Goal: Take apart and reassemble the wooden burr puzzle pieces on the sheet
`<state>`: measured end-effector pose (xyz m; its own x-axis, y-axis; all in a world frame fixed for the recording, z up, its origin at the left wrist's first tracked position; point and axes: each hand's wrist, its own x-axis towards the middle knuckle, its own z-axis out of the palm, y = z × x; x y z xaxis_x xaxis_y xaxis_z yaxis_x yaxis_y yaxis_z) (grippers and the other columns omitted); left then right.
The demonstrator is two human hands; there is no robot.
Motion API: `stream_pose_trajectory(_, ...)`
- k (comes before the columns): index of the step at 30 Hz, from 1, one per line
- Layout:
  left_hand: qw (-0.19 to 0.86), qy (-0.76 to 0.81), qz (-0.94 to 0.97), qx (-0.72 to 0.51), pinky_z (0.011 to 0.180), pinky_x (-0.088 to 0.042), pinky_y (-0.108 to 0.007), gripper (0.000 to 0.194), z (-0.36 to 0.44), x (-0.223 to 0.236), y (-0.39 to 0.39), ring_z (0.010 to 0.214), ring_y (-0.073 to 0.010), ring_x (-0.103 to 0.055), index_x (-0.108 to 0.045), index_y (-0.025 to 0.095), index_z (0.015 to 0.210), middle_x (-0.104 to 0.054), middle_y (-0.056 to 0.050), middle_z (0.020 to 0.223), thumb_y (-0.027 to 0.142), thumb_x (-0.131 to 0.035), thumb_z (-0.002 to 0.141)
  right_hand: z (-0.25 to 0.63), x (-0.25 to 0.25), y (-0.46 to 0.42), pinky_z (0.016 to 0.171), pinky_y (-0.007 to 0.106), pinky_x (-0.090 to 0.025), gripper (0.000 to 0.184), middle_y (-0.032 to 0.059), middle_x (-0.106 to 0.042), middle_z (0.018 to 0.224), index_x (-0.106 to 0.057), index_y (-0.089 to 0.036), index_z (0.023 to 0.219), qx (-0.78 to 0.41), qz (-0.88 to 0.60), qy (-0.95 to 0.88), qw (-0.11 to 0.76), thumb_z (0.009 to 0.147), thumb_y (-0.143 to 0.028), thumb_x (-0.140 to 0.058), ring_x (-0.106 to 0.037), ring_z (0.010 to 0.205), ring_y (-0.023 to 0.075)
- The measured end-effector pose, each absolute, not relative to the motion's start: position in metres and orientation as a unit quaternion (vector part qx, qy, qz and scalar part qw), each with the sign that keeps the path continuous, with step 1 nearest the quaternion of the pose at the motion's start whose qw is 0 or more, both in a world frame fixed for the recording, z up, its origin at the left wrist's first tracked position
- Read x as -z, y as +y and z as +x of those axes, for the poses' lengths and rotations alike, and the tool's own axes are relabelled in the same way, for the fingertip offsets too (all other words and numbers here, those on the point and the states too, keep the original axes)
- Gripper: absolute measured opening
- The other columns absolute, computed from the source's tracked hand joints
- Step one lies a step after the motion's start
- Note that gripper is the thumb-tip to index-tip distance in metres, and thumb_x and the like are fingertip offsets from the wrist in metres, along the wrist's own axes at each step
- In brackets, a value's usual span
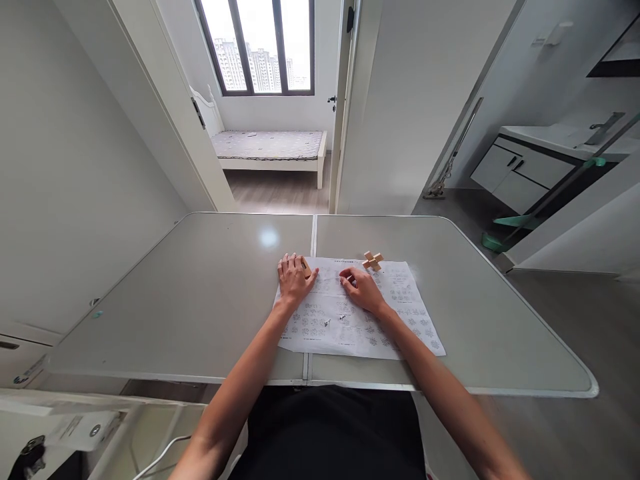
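My left hand (pixel 294 279) rests at the upper left corner of a printed paper sheet (pixel 330 339). Between its thumb and forefinger shows a wooden block (pixel 307 268) with a dark slot; the palm and fingers cover the rest. On the sheet's middle lies my right hand (pixel 363 288), fingers curled in toward the thumb, with something small and greyish at the fingertips, too small to name. Just beyond it stands a cross-shaped wooden puzzle (pixel 373 261) at the sheet's far edge. Two small metallic pieces (pixel 327 323) lie on the paper between my forearms.
The grey folding table (pixel 210 293) has a seam (pixel 314 233) down its middle and a metal rim. Past its far edge, a doorway opens on a bed (pixel 270 145) under a window. A sink cabinet (pixel 530 167) stands at the right, a white shelf (pixel 165 413) at the lower left.
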<state>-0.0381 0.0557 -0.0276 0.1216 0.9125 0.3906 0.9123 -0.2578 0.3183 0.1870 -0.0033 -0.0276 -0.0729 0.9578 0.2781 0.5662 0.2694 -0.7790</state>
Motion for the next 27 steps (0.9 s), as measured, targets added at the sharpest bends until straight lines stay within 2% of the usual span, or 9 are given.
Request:
stream_pose_trajectory(7,-0.015,0.578,0.761,-0.295,0.127,-0.021,-0.061,0.059,-0.037,0.024,0.056,0.151,-0.0415,-0.038,-0.057,0.014,0.137,-0.057,-0.023,0.15,0.056,-0.058,0.095,0.187,0.028,-0.003,0.072,0.035,-0.054,0.017,0.0063,-0.075,0.098,-0.067,-0.023,0.102,-0.247,-0.556,-0.689,0.394,0.097,-0.034,-0.055,-0.069,0.083,0.022)
stream_pose_trajectory(10,-0.017,0.526,0.785,-0.327,0.127,-0.025,-0.059,0.049,-0.029,0.015,0.047,0.152,-0.0373,-0.038,-0.057,0.018,0.137,-0.06,-0.017,0.149,0.047,-0.059,0.097,0.187,0.027,-0.004,0.071,0.035,-0.053,0.017,0.0063,-0.075,0.098,-0.067,-0.023,0.102,-0.249,-0.555,-0.689,0.393,0.097,-0.034,-0.055,-0.069,0.082,0.0218)
stream_pose_trajectory(13,0.012,0.438,0.83,-0.345,0.122,-0.035,-0.054,0.034,-0.019,0.006,0.033,0.146,-0.0316,-0.047,-0.06,0.023,0.132,-0.069,-0.012,0.136,0.038,-0.054,0.102,0.186,0.025,-0.004,0.07,0.035,-0.053,0.018,0.0067,-0.075,0.097,-0.067,-0.022,0.101,-0.251,-0.552,-0.69,0.395,0.097,-0.035,-0.055,-0.069,0.08,0.0219)
stream_pose_trajectory(15,0.04,0.391,0.849,-0.352,0.113,-0.046,-0.047,0.028,-0.012,0.003,0.025,0.132,-0.0276,-0.06,-0.063,0.022,0.124,-0.073,-0.01,0.124,0.036,-0.052,0.103,0.186,0.024,-0.005,0.071,0.035,-0.053,0.018,0.0067,-0.075,0.096,-0.067,-0.022,0.1,-0.248,-0.551,-0.691,0.396,0.097,-0.035,-0.054,-0.069,0.08,0.0221)
stream_pose_trajectory(17,0.07,0.379,0.863,-0.328,0.094,-0.054,-0.038,0.023,-0.008,0.003,0.017,0.099,-0.0223,-0.071,-0.067,0.023,0.11,-0.076,-0.005,0.096,0.036,-0.049,0.105,0.185,0.024,-0.005,0.072,0.035,-0.053,0.018,0.0064,-0.075,0.095,-0.067,-0.022,0.101,-0.245,-0.549,-0.694,0.396,0.097,-0.034,-0.054,-0.069,0.08,0.0219)
stream_pose_trajectory(19,0.094,0.397,0.867,-0.287,0.072,-0.052,-0.029,0.025,-0.004,0.006,0.01,0.068,-0.0168,-0.067,-0.067,0.023,0.101,-0.069,0.001,0.072,0.037,-0.047,0.105,0.185,0.024,-0.005,0.073,0.035,-0.053,0.017,0.0062,-0.076,0.096,-0.067,-0.022,0.1,-0.244,-0.547,-0.696,0.395,0.097,-0.033,-0.054,-0.069,0.08,0.0217)
stream_pose_trajectory(20,0.101,0.398,0.872,-0.265,0.066,-0.049,-0.027,0.024,-0.004,0.007,0.007,0.061,-0.0155,-0.064,-0.067,0.023,0.099,-0.066,0.002,0.066,0.037,-0.048,0.104,0.185,0.024,-0.005,0.073,0.035,-0.052,0.017,0.0062,-0.076,0.097,-0.067,-0.022,0.1,-0.245,-0.548,-0.695,0.395,0.097,-0.033,-0.054,-0.069,0.081,0.0217)
stream_pose_trajectory(23,0.107,0.381,0.892,-0.219,0.061,-0.043,-0.026,0.019,-0.002,0.008,0.002,0.056,-0.0153,-0.061,-0.068,0.022,0.095,-0.064,0.002,0.062,0.033,-0.053,0.1,0.185,0.025,-0.004,0.072,0.035,-0.053,0.016,0.006,-0.076,0.099,-0.068,-0.023,0.099,-0.252,-0.551,-0.689,0.397,0.096,-0.033,-0.055,-0.069,0.081,0.0218)
stream_pose_trajectory(27,0.115,0.376,0.897,-0.2,0.062,-0.042,-0.027,0.016,-0.002,0.005,0.001,0.057,-0.0163,-0.062,-0.069,0.023,0.093,-0.066,0.002,0.063,0.03,-0.054,0.097,0.185,0.026,-0.004,0.072,0.036,-0.053,0.016,0.0058,-0.076,0.097,-0.068,-0.023,0.098,-0.256,-0.551,-0.686,0.401,0.095,-0.032,-0.055,-0.069,0.082,0.0224)
